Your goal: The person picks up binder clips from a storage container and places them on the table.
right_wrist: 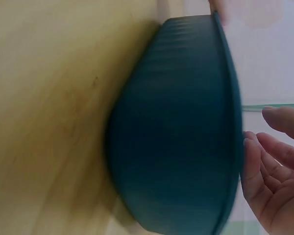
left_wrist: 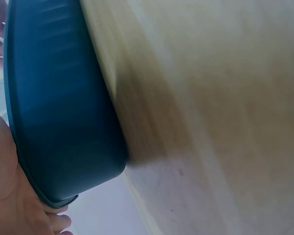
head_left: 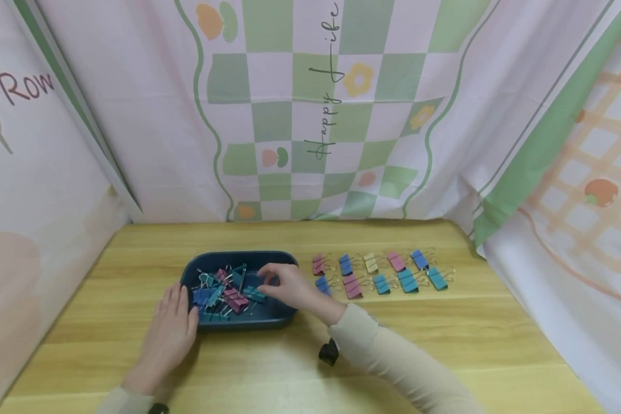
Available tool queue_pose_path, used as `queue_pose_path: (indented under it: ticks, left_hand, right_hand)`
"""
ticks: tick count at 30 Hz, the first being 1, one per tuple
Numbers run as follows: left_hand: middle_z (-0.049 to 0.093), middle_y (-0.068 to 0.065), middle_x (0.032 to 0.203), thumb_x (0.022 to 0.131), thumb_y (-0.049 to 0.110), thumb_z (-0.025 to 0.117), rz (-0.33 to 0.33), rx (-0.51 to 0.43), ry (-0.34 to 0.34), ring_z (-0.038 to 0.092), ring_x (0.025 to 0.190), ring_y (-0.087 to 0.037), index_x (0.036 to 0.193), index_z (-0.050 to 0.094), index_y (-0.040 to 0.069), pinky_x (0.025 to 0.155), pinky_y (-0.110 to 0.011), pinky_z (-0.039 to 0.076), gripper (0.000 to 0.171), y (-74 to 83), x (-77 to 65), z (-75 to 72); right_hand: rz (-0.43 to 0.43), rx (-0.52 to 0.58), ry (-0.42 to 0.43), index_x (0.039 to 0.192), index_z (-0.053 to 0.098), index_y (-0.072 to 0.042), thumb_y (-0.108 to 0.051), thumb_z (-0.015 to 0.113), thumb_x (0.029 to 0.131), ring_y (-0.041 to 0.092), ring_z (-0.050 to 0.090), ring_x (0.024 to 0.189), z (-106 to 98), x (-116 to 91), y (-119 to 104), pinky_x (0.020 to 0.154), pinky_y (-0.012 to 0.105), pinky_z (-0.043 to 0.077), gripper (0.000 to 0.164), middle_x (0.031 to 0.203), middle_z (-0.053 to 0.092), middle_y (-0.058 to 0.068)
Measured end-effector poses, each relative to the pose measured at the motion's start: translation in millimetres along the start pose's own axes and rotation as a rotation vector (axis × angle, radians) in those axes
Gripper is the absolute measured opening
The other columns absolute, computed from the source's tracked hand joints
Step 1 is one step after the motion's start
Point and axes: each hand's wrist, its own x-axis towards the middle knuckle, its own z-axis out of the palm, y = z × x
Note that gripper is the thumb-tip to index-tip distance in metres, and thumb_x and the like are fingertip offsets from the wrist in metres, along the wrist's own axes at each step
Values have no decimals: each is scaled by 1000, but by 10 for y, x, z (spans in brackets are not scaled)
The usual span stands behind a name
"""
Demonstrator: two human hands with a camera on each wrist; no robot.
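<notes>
A dark blue tray [head_left: 243,325] holds a jumble of binder clips [head_left: 235,300] in teal, blue and pink, mostly toward its left side. My left hand [head_left: 172,325] rests against the tray's left end, fingers extended along the rim; the left wrist view also has this hand [left_wrist: 14,196] at the rim. Over the right part of the tray, my right hand [head_left: 292,287] reaches in with bent fingers, thumb and forefinger apart. Nothing shows between them. From the right wrist, the same hand [right_wrist: 279,171] appears just beyond the tray wall [right_wrist: 181,122].
Two rows of binder clips lie on the wooden table right of the tray, including a large pink clip [head_left: 352,286] and a teal clip [head_left: 407,280]. A small black object [head_left: 328,353] is near my right sleeve. Printed curtains [head_left: 315,115] hang behind the table.
</notes>
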Motion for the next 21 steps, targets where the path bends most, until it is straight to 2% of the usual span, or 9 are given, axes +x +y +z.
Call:
queue_pose_path:
  ticks: [8, 21]
  left_hand:
    - [15, -35, 143, 99, 23, 33, 4, 8, -6, 13, 131, -48, 135, 22, -19, 105, -57, 13, 57, 5, 3, -11]
    - [13, -35, 144, 100, 25, 31, -2, -1, -19, 11, 132, -48, 137, 20, -18, 106, -56, 10, 58, -8, 3, -3]
  right_hand:
    - [92, -21, -61, 103, 65, -6, -15, 69, 83, 5, 54, 67, 193, 86, -6, 57, 20, 45, 22, 81, 63, -5]
    - [126, -69, -73, 89, 67, -8, -13, 71, 81, 3, 52, 63, 369, 181, 20, 55, 18, 44, 10, 74, 59, -8]
